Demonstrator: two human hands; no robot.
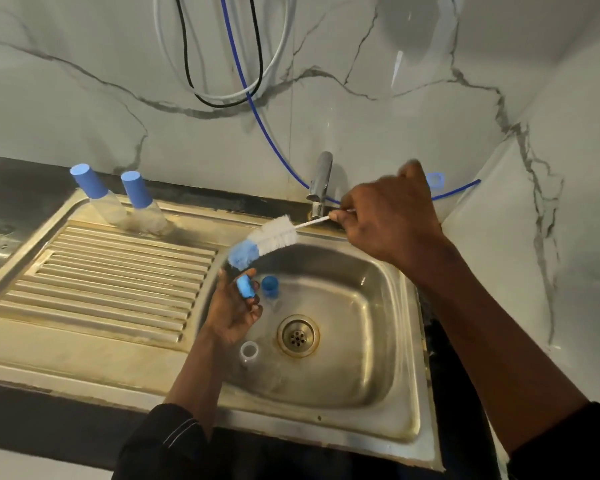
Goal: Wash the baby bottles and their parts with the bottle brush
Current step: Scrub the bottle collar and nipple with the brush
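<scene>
Right grip [388, 220] pinches the white handle of the bottle brush [267, 239], its blue-tipped bristles just above the left grip [234, 308]; left grip holds a small blue bottle part [245, 285] over the sink [378, 306]; a blue cap [269, 286] lies just right of it, a clear ring [249, 353] just nearer the person; two capped bottles [109, 209] stand well left

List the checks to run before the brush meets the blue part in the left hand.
1. Right hand grips the white-and-blue bristled bottle brush by its wire handle: ok.
2. Left hand holds the small blue plastic part: ok.
3. Part held over the stainless steel sink basin: ok.
4. Brush head touching the part: not ok, a gap shows.
5. Water running from the chrome tap: not ok, no stream visible.
6. Soap on the brush: cannot tell.
</scene>
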